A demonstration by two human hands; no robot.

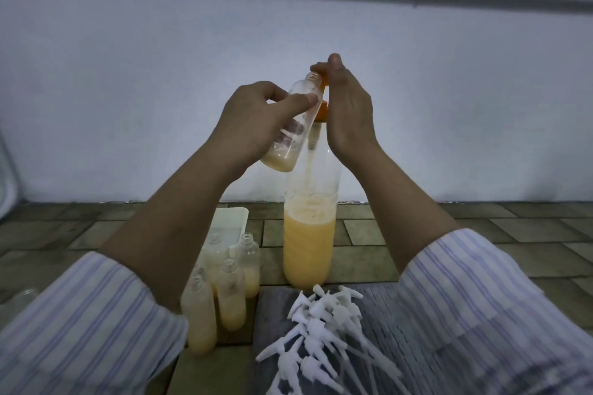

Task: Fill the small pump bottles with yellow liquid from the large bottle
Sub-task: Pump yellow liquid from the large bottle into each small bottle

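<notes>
The tall clear plastic bottle (309,234) before me is filled partway with yellow-orange liquid, and its pump top (322,111) is orange. The small clear bottle (293,128) I hold has a pale yellow pool at its bottom. Four more small clear bottles (224,292) hold the same pale yellow. The loose plastic pump heads (321,324) are white, heaped on a grey streaked cloth (378,324). My sleeves (481,305) are white with pale blue stripes. The tiles (481,218) are olive-brown; the wall (128,74) is bluish white.

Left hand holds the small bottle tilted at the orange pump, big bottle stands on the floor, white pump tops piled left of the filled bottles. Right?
Not quite. The head view shows the white pump tops piled to the right of the filled bottles, not the left. The rest holds.
</notes>
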